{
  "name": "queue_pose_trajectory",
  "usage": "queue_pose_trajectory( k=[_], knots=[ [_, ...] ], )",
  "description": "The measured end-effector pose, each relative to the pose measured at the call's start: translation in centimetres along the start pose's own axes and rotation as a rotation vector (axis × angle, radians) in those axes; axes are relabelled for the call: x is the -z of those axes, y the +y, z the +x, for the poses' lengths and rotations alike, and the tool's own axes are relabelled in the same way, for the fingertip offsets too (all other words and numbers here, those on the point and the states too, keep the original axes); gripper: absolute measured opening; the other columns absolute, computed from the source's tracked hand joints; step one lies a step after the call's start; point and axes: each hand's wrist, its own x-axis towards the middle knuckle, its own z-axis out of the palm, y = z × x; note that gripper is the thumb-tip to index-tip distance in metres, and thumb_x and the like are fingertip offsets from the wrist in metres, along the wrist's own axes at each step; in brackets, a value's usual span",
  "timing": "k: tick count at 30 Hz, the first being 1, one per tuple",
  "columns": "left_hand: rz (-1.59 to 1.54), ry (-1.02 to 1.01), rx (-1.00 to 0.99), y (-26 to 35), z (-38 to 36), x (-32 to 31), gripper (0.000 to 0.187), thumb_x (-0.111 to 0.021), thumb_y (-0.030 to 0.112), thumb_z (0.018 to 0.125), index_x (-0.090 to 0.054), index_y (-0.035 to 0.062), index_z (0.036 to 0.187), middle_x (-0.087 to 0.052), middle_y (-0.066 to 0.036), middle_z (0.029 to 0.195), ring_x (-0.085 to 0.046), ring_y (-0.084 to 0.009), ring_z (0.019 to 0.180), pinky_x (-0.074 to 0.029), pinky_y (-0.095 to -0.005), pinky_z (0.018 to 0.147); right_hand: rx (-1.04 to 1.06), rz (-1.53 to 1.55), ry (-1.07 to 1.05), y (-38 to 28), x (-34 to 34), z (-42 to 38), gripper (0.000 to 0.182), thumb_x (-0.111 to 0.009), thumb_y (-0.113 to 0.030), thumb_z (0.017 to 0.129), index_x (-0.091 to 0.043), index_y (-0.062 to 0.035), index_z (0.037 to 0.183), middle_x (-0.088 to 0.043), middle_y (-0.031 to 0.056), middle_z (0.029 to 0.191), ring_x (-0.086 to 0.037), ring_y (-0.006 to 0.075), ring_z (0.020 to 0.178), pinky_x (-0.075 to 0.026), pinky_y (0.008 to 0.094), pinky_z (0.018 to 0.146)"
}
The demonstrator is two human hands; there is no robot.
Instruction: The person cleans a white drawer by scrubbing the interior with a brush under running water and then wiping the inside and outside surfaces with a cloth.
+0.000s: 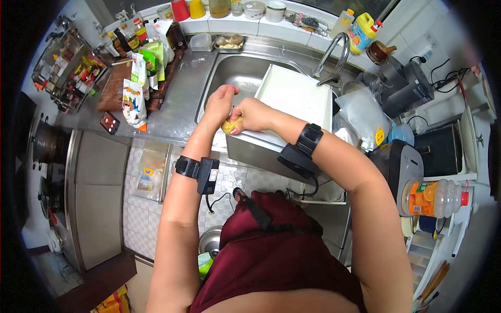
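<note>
Right hand: fingers closed around yellow item.
Left hand: fingers loosely bent, hold unclear; white tray to their right.

Sink's at upper center of the frame, tray over its right half, faucet behind that. Upper left, the bench holds a cutting board, phone just in front. Right hand's by the tray's near left corner with, maybe, a sponge in it.
</note>
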Motion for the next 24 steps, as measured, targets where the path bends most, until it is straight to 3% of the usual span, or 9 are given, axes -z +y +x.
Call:
queue_pose_trajectory(
  k=[5,8,11,13,14,15,18,21,24],
  knots=[
    [-0.050,-0.051,0.076,-1.0,0.7,0.0,0.030,-0.045,0.026,0.096,-0.062,0.0007,0.101,-0.062,-0.007,0.096,-0.053,-0.0154,0.092,-0.042,-0.0288,0.086,-0.060,0.092,0.068,-0.4,-0.6,-0.1,0.030,-0.081,-0.017,0.065,-0.070,-0.0043,0.091,-0.069,0.0118,0.083,-0.064,0.0203,0.076,-0.048,0.0302,0.072],
    [-0.017,-0.059,0.032,-2.1,0.7,0.1,0.032,-0.045,0.028,0.094,-0.064,0.0031,0.100,-0.066,-0.012,0.100,-0.060,-0.0214,0.094,-0.044,-0.0316,0.084,-0.021,-0.106,0.086,-0.5,0.1,-1.7,0.031,-0.081,-0.019,0.066,-0.070,-0.0061,0.092,-0.068,0.0113,0.082,-0.063,0.0197,0.074,-0.048,0.0298,0.072],
    [-0.002,-0.077,0.018,-2.2,0.1,0.0,0.032,-0.045,0.029,0.095,-0.064,0.0035,0.100,-0.066,-0.012,0.099,-0.060,-0.0221,0.095,-0.044,-0.0322,0.085,-0.066,-0.083,-0.006,0.9,1.3,-4.4,0.033,-0.080,-0.030,0.065,-0.071,-0.0103,0.090,-0.067,0.0117,0.084,-0.063,0.0239,0.078,-0.048,0.0335,0.073],
    [-0.006,-0.122,0.026,-1.9,-0.1,-0.1,0.031,-0.045,0.028,0.096,-0.063,0.0032,0.100,-0.063,-0.006,0.097,-0.055,-0.0162,0.092,-0.042,-0.0289,0.085,-0.099,-0.108,-0.021,2.4,1.9,-6.8,0.034,-0.080,-0.029,0.065,-0.070,-0.0100,0.091,-0.067,0.0115,0.084,-0.063,0.0248,0.077,-0.048,0.0329,0.073],
    [-0.007,-0.143,0.031,-1.8,-0.2,-0.2,0.030,-0.045,0.028,0.096,-0.062,0.0030,0.100,-0.062,-0.003,0.096,-0.052,-0.0133,0.090,-0.041,-0.0272,0.085,-0.123,-0.097,-0.031,2.7,2.4,-8.2,0.034,-0.081,-0.028,0.065,-0.070,-0.0099,0.092,-0.067,0.0111,0.082,-0.063,0.0236,0.076,-0.048,0.0318,0.072],
    [0.032,-0.124,-0.006,-1.7,-0.3,-0.3,0.034,-0.045,0.031,0.095,-0.063,0.0032,0.101,-0.066,-0.014,0.098,-0.060,-0.0236,0.095,-0.044,-0.0329,0.085,-0.146,-0.085,-0.040,2.9,2.9,-9.6,0.033,-0.081,-0.026,0.066,-0.070,-0.0099,0.092,-0.067,0.0108,0.081,-0.062,0.0225,0.074,-0.048,0.0307,0.072],
    [0.070,-0.156,-0.004,-1.1,-0.4,-0.5,0.034,-0.044,0.031,0.095,-0.063,0.0034,0.101,-0.066,-0.016,0.097,-0.061,-0.0252,0.094,-0.044,-0.0336,0.084,-0.249,-0.008,-0.045,4.3,3.9,-13.5,0.031,-0.081,-0.018,0.066,-0.069,-0.0077,0.093,-0.067,0.0084,0.078,-0.059,0.0163,0.071,-0.047,0.0279,0.071],
    [0.111,-0.195,0.045,0.9,-0.7,-0.6,0.033,-0.045,0.032,0.096,-0.063,0.0044,0.102,-0.064,-0.007,0.095,-0.055,-0.0150,0.091,-0.042,-0.0278,0.084,-0.341,0.134,-0.045,5.9,4.5,-16.6,0.030,-0.080,-0.009,0.066,-0.068,-0.0031,0.093,-0.067,0.0068,0.079,-0.058,0.0129,0.071,-0.047,0.0267,0.071],
    [0.198,-0.251,0.035,2.3,-0.7,-0.9,0.033,-0.045,0.032,0.096,-0.062,0.0045,0.103,-0.065,-0.010,0.094,-0.057,-0.0161,0.088,-0.042,-0.0286,0.083,-0.459,0.259,-0.078,6.9,5.5,-19.0,0.027,-0.076,0.001,0.067,-0.066,0.0013,0.092,-0.068,0.0059,0.081,-0.060,0.0123,0.074,-0.048,0.0264,0.073]
  ],
)
